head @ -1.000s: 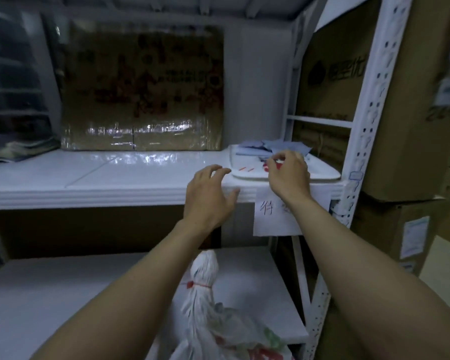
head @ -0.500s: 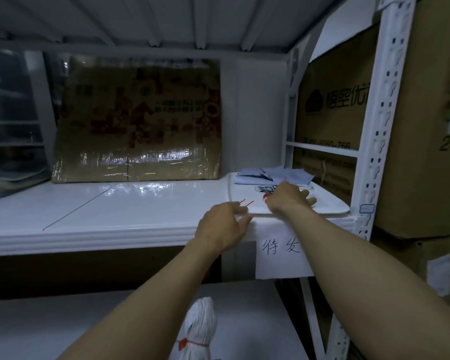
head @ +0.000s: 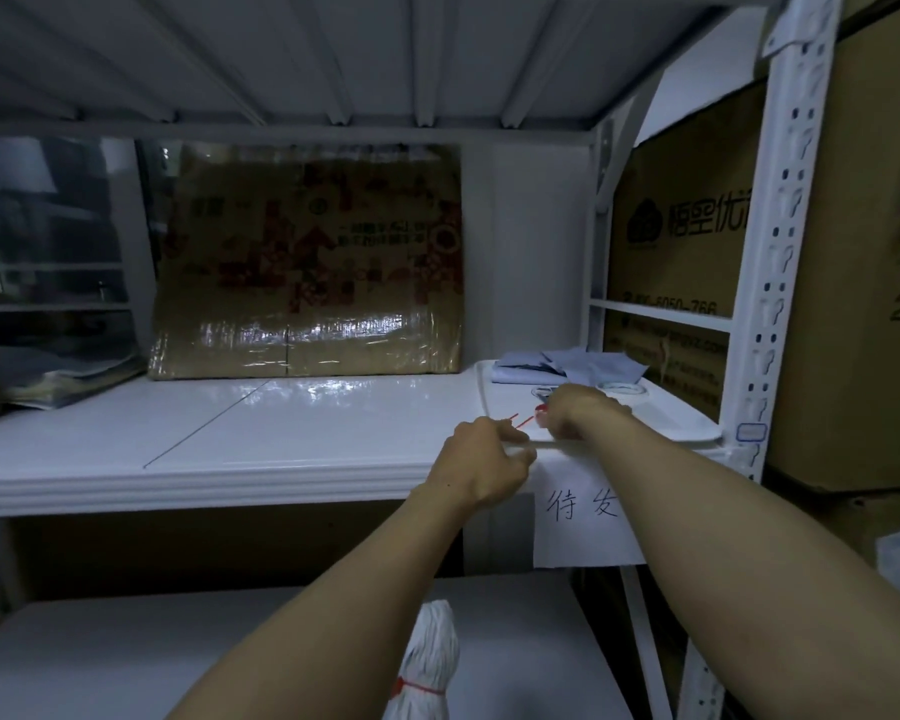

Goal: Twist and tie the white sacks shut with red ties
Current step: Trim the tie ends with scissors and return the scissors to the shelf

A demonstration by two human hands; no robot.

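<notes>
A white tray [head: 692,426] lies on the right end of the white shelf, with loose red ties [head: 521,421] on it. My right hand [head: 578,412] reaches onto the tray with its fingers curled around the red ties; a red bit shows at its fingertips. My left hand [head: 487,462] rests at the tray's front edge with its fingers curled, pinching the near end of a red tie. At the bottom of the view stands a white sack [head: 427,662] with a twisted neck bound by a red tie [head: 419,685].
A taped cardboard box [head: 307,262] stands at the back of the shelf [head: 204,433]. Folded blue cloth [head: 567,363] and a tape roll [head: 622,389] lie on the tray's far part. A paper label [head: 583,517] hangs from the shelf edge. Large cartons [head: 848,252] fill the right.
The view has tilted upward, so the tied sack sits lower in view. My left hand moved from the shelf edge to the red ties on the tray. My right hand stays on the tray.
</notes>
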